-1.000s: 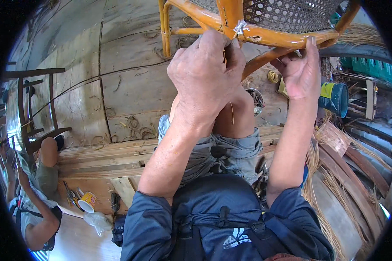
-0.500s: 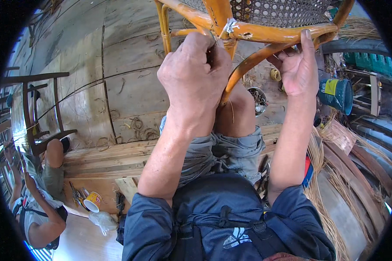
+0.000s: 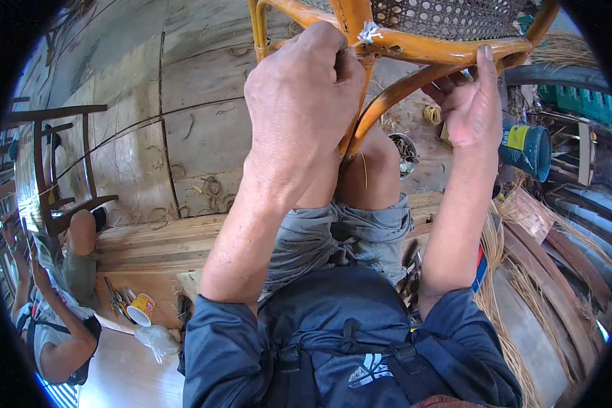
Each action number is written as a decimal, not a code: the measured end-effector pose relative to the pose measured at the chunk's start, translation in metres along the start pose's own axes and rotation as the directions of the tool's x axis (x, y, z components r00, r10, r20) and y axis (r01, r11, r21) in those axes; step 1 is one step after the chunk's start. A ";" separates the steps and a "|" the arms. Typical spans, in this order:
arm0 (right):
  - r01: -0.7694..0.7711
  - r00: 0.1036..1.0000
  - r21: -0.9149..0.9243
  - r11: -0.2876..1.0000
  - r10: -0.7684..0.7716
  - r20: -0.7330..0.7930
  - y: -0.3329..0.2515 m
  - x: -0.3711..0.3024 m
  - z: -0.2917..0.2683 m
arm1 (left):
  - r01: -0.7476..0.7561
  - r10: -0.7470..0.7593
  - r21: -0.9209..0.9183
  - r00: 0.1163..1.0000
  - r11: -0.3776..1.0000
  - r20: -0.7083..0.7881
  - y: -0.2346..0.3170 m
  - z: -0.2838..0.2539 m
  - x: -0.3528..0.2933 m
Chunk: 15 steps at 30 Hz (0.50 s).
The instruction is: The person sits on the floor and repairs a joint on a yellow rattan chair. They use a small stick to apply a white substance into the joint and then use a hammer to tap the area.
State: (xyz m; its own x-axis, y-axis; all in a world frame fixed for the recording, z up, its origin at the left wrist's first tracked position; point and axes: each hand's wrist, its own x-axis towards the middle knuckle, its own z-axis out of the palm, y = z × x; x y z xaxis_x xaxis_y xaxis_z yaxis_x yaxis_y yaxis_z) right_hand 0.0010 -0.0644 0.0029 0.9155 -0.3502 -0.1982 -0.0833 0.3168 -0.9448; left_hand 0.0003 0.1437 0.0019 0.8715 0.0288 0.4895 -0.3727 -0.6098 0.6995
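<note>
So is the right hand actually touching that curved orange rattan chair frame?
Touching. The head view shows the right hand gripping the curved orange rattan chair frame, fingers hooked under its rail, thumb up against it.

bright, even daylight fills the scene, with soft shadows under the forearms. glare whitens the floor at near left. the centre is sharp; straight boards bend toward the black round rim, and the far edges smear slightly.

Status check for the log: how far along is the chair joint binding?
Done: the cane seat looks woven, and a pale strip wrap sits on the orange rattan chair frame joint. In hand: the left hand works at that joint; the right hand steadies the rail. Left: the wrap looks thin with loose ends; other joints are hidden.
</note>
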 end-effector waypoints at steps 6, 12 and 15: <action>0.009 1.000 -0.006 1.000 -0.009 0.003 -0.001 0.001 0.002 | 0.154 -0.150 -0.020 0.977 0.988 0.149 0.004 -0.009 0.001; 0.018 1.000 -0.006 1.000 -0.018 -0.018 -0.001 0.001 0.003 | 0.144 -0.140 -0.021 0.980 0.989 0.141 0.011 -0.013 -0.001; 0.029 0.999 -0.001 1.000 -0.029 -0.015 -0.001 0.000 0.003 | 0.153 -0.148 -0.047 0.984 0.987 0.103 0.008 -0.014 -0.002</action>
State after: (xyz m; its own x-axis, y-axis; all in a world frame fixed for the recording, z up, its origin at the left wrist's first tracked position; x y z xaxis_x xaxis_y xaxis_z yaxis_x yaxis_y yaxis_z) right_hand 0.0020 -0.0616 0.0044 0.9114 -0.3724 -0.1750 -0.0574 0.3061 -0.9503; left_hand -0.0091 0.1501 0.0132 0.9452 0.0365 0.3243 -0.2495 -0.5599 0.7901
